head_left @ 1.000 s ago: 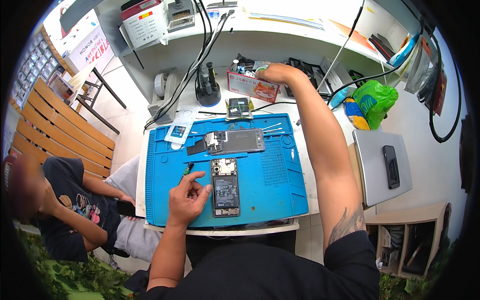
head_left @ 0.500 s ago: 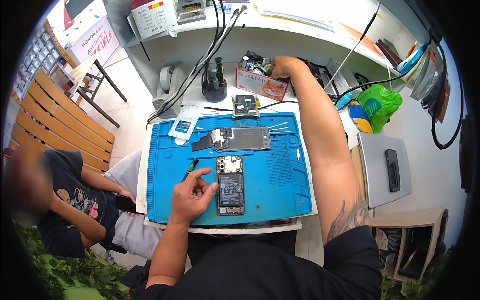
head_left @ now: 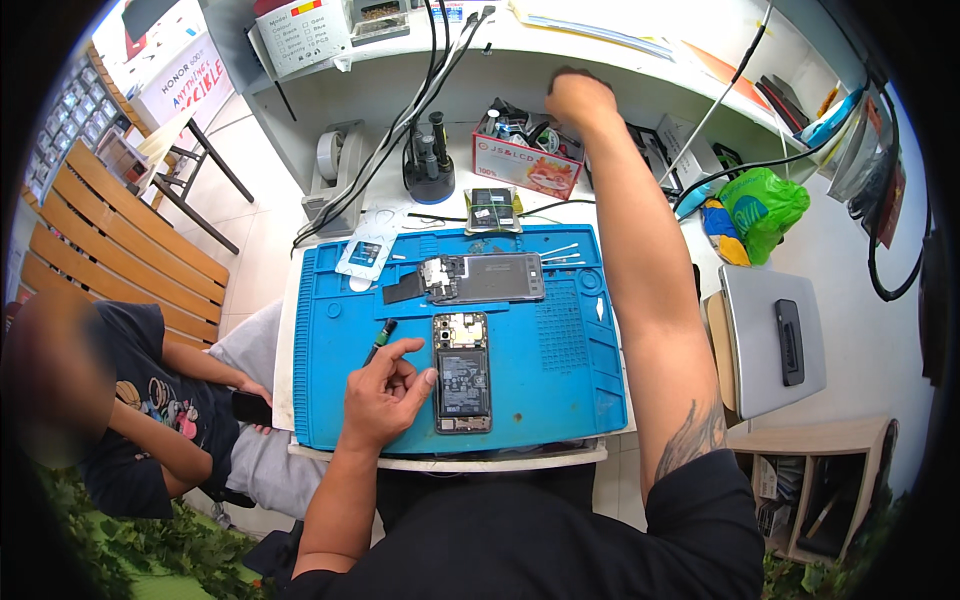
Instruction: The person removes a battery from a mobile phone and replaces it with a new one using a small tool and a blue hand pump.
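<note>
On the blue mat (head_left: 540, 400) lies an opened phone (head_left: 463, 375), its black battery and upper circuit board bare. My left hand (head_left: 385, 395) rests at its left side, index finger and thumb stretched out, the others curled. A black-and-green pen-shaped tool (head_left: 381, 338) runs down to that hand's knuckles; whether they touch is unclear. Higher on the mat is a second dismantled phone (head_left: 495, 278) with a loose dark flap at its left end. My right hand (head_left: 582, 100) is raised above a red-and-white box (head_left: 525, 170) crammed with small parts; its fingers are hidden behind the hand.
A dark tool holder (head_left: 428, 180) and a wrapped dark part (head_left: 491, 210) stand behind the mat. Cables (head_left: 400, 130) hang from the shelf (head_left: 600, 60). At right are a green bag (head_left: 765, 215) and a grey laptop (head_left: 770, 340). A person (head_left: 150, 400) sits at left holding a phone.
My right hand has come up out of the red-and-white box and now hovers above and behind it. My left hand and both phones have stayed in place.
</note>
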Demonstrator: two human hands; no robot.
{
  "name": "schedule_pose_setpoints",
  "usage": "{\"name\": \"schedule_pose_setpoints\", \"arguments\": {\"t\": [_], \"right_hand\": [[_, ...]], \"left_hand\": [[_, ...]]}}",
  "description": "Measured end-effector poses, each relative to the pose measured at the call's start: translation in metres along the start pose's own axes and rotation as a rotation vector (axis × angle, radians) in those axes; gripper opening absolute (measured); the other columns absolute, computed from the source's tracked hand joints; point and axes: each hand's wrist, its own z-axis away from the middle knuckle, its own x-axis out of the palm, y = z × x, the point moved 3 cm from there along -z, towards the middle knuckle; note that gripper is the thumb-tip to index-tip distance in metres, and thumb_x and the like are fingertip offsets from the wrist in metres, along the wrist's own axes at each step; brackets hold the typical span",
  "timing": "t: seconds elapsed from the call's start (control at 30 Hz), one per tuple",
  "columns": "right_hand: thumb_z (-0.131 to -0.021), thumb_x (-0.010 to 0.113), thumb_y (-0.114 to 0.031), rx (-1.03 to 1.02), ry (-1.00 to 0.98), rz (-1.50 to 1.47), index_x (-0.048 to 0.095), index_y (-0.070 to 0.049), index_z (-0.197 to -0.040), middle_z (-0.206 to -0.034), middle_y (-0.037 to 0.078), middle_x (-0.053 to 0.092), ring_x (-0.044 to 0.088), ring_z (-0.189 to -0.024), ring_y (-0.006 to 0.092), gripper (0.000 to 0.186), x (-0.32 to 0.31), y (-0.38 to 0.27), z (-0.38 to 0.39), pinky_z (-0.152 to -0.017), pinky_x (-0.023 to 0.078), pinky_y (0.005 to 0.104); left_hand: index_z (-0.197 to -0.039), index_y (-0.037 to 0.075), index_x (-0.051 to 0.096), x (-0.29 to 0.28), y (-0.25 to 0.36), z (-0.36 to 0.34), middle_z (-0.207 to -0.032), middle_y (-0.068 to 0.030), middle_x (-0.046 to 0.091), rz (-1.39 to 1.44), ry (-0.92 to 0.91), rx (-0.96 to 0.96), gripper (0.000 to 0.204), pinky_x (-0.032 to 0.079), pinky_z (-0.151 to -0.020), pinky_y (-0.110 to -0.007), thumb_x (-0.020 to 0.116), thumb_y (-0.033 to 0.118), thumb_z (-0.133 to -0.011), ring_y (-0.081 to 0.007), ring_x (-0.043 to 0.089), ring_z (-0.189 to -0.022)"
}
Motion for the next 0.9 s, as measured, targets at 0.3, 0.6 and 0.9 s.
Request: {"name": "schedule_pose_setpoints", "arguments": {"t": [0.3,0.6,0.9], "right_hand": [[-0.098,0.071,-0.021,-0.252,-0.009,-0.250,0.084,-0.019,-0.129,-0.132,0.014,0.080,0.074,-0.125,0.0341,0.034,0.073,-0.017,-0.044,-0.109,0.057,0.0454],[-0.096,0.071,-0.018,-0.253,0.047,-0.316,0.085,-0.013,-0.124,-0.128,0.018,0.081,0.076,-0.119,0.0370,0.032,0.029,-0.013,-0.010,-0.104,0.059,0.0448],[-0.082,0.093,-0.025,-0.207,-0.263,-0.063,0.089,-0.010,-0.104,-0.107,0.020,0.084,0.081,-0.102,0.0331,0.027,0.035,0.039,0.021,-0.091,0.063,0.0452]], "left_hand": [[-0.130,0.002,0.075,0.002,0.001,-0.003,-0.071,0.0018,0.066,0.027,-0.004,-0.022,0.040,0.039,-0.053,-0.022,0.090,0.007,-0.093,-0.0016,0.049,-0.057],[-0.131,0.001,0.074,0.000,0.000,-0.001,-0.070,0.0021,0.065,0.024,-0.001,-0.024,0.041,0.038,-0.052,-0.021,0.088,0.005,-0.093,-0.0010,0.048,-0.057],[-0.130,0.001,0.074,0.001,0.000,0.000,-0.070,0.0028,0.065,0.013,-0.013,-0.034,0.041,0.038,-0.052,-0.020,0.088,0.004,-0.092,-0.0009,0.049,-0.057]]}}
